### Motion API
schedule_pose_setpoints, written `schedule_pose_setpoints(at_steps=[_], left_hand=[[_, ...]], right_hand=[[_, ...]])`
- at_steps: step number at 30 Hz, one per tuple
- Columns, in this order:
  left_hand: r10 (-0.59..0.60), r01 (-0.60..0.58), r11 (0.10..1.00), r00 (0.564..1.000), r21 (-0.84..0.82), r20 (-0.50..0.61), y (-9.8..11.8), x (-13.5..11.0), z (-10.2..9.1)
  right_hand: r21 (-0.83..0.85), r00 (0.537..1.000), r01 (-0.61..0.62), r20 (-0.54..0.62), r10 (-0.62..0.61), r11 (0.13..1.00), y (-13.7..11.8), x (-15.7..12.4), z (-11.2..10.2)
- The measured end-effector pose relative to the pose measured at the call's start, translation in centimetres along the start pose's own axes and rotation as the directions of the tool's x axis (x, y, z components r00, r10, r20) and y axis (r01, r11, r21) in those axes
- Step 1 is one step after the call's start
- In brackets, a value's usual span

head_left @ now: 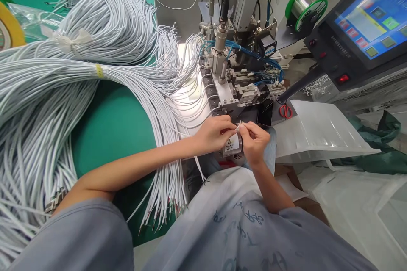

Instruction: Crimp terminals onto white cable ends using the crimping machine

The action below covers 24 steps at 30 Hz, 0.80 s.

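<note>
My left hand (219,133) pinches a white cable near its end, just in front of the bench machine (222,72). Close against it, my right hand (254,137) has thumb and forefinger closed on the thin wire ends of that same cable. The fingertips of both hands nearly meet, and they hide most of the cable's tip. Under my left forearm lies a fanned bundle of white cables (136,93), bound with a yellow tape. Several single cables run from the pile to the machine's near edge.
More tied cable bundles (111,21) cover the green mat (111,123) at left. A solder wire spool (302,10) and a touch screen (375,17) stand at right. Red-handled scissors (285,111) lie beside a translucent plastic sheet (330,129).
</note>
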<state>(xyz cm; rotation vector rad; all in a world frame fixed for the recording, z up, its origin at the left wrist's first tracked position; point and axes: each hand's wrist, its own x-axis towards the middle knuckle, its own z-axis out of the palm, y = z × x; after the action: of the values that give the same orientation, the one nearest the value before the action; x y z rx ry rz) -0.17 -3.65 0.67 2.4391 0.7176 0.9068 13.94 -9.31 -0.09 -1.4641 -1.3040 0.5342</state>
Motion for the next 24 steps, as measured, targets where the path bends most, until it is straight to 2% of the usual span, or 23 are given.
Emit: schedule_pose_setpoints(at_steps=[2, 5, 7, 9, 10, 12, 14, 15, 17, 19, 22, 24], left_hand=[[0.025, -0.026, 0.998, 1.0, 0.063, 0.008, -0.1, -0.1, 0.0], [0.179, -0.197, 0.917, 0.98, 0.346, 0.082, -0.5, 0.0, -0.2], [0.269, -0.303, 0.831, 0.953, 0.467, 0.14, -0.8, 0.0, -0.5], [0.295, -0.338, 0.807, 0.941, 0.485, 0.164, -0.9, 0.1, -0.6], [0.281, -0.321, 0.827, 0.947, 0.462, 0.155, -0.9, 0.1, -0.6], [0.193, -0.215, 0.917, 0.976, 0.335, 0.1, -1.0, 0.1, -0.4], [0.033, -0.037, 0.994, 0.999, 0.098, 0.042, -0.9, 0.2, -0.1], [-0.054, 0.055, 0.998, 0.998, -0.033, 0.031, -0.8, 0.2, 0.0], [-0.197, 0.201, 0.946, 0.979, -0.254, 0.044, -0.6, 0.3, 0.2], [-0.286, 0.294, 0.865, 0.955, -0.406, 0.081, -0.3, 0.4, 0.3], [-0.334, 0.345, 0.764, 0.934, -0.545, 0.123, 0.1, 0.5, 0.2], [-0.317, 0.325, 0.776, 0.942, -0.541, 0.111, 0.1, 0.4, 0.3]], right_hand=[[-0.103, 0.998, 0.064, -0.019, -0.066, 0.993, -0.4, -0.1, 0.0], [-0.297, 0.987, 0.161, 0.059, -0.15, 0.941, -0.9, 0.4, -0.5], [-0.344, 0.98, 0.182, 0.143, -0.141, 0.921, -1.0, 0.8, -1.1], [-0.307, 0.974, 0.166, 0.202, -0.106, 0.937, -0.8, 1.2, -1.4], [-0.266, 0.972, 0.145, 0.217, -0.087, 0.953, -0.6, 1.3, -1.4], [-0.175, 0.977, 0.094, 0.206, -0.057, 0.98, -0.2, 1.5, -1.3], [-0.102, 0.988, 0.05, 0.154, -0.034, 0.994, 0.2, 1.4, -1.0], [-0.072, 0.992, 0.033, 0.124, -0.024, 0.997, 0.4, 1.2, -0.8], [-0.011, 0.998, 0.003, 0.07, -0.002, 1.0, 0.6, 0.9, -0.2], [0.056, 0.999, -0.03, 0.023, 0.029, 0.998, 0.6, 0.6, 0.3], [0.118, 0.998, -0.06, -0.028, 0.064, 0.991, 0.6, 0.1, 1.0], [0.085, 0.997, -0.029, -0.068, 0.035, 0.996, 0.5, 0.0, 1.4]])
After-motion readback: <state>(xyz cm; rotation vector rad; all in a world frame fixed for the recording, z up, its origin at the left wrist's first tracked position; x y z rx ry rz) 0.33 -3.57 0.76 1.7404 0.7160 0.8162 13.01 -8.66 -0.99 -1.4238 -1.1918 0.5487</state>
